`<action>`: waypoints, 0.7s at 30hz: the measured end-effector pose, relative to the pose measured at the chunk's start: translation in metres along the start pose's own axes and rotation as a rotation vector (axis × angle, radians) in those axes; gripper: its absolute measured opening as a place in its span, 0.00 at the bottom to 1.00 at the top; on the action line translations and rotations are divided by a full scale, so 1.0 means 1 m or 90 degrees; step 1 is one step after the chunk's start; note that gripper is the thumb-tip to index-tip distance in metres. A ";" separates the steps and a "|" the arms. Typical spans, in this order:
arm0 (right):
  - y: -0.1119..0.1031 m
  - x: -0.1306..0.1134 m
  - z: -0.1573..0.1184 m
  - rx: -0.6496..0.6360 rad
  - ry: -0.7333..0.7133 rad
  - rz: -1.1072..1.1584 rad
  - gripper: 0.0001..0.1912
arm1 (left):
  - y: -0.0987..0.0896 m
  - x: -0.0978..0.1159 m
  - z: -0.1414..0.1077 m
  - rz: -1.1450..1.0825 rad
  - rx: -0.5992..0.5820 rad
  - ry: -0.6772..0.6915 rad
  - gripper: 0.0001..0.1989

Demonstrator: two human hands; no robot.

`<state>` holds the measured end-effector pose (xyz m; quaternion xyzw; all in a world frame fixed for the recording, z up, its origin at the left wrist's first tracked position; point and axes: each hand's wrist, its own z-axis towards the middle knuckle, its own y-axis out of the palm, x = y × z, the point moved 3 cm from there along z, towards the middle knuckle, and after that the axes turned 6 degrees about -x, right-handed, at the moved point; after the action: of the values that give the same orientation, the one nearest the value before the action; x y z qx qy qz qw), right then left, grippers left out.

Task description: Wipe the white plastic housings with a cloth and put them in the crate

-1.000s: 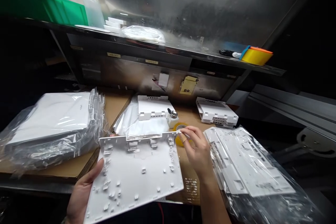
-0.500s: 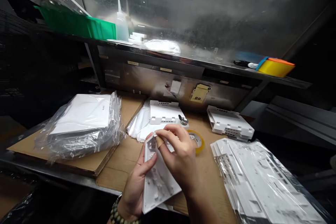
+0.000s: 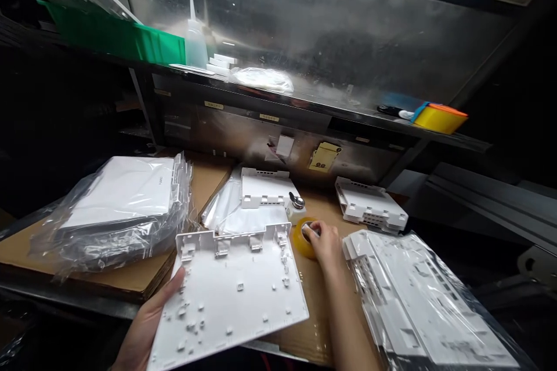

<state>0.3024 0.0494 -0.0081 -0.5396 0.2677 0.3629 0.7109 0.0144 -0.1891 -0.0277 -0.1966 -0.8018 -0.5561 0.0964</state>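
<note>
1. At the near side of the bench: white panel (image 3: 235, 295), inner face up, studded with small clips; raised, notched far edge overlapping the clear bags in view; near edge reaching past the front of the cardboard (image 3: 311, 307).
2. At the panel's left edge: left hand (image 3: 148, 319), closed in a grip, thumb over the inner face.
3. Beyond the panel's far right corner: right hand (image 3: 326, 243), fingers bent and touching the yellow tape roll (image 3: 301, 246) near its core; whether pinching, cannot tell.
4. Between white panel and bagged parts (image 3: 435, 295) on the right: strip of bare cardboard, crossed by the right forearm; room there narrow.
5. Left of the panel: bagged stack (image 3: 122, 191) on layered cardboard sheets (image 3: 130, 281), right edges just beside the clear bags (image 3: 226, 203).
6. Behind the tape roll: white jar (image 3: 296, 208) with metal lid, beside a white housing (image 3: 267, 190) on the clear bags.
7. Farther right, behind the bagged parts: second housing (image 3: 372, 206), with brown surface showing between jar and housing.
8. On the shelf (image 3: 322, 105) above: green bin (image 3: 161, 46), squeeze bottle (image 3: 195, 46), yellow container (image 3: 440, 119) near the right end.
</note>
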 end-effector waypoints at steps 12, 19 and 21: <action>-0.008 0.020 -0.166 -0.251 0.467 0.701 0.35 | 0.008 -0.018 0.037 0.628 -0.052 0.063 0.28; -0.064 0.091 -0.186 -0.090 0.606 0.723 0.44 | 0.028 0.015 0.129 0.986 -0.047 0.334 0.18; -0.070 0.099 -0.190 -0.049 0.614 0.722 0.46 | 0.030 0.022 0.152 1.055 -0.052 0.362 0.19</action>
<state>0.4199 -0.1218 -0.0964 -0.4424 0.7747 0.4058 0.1988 0.0171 -0.0347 -0.0492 -0.5730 -0.3261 -0.3635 0.6583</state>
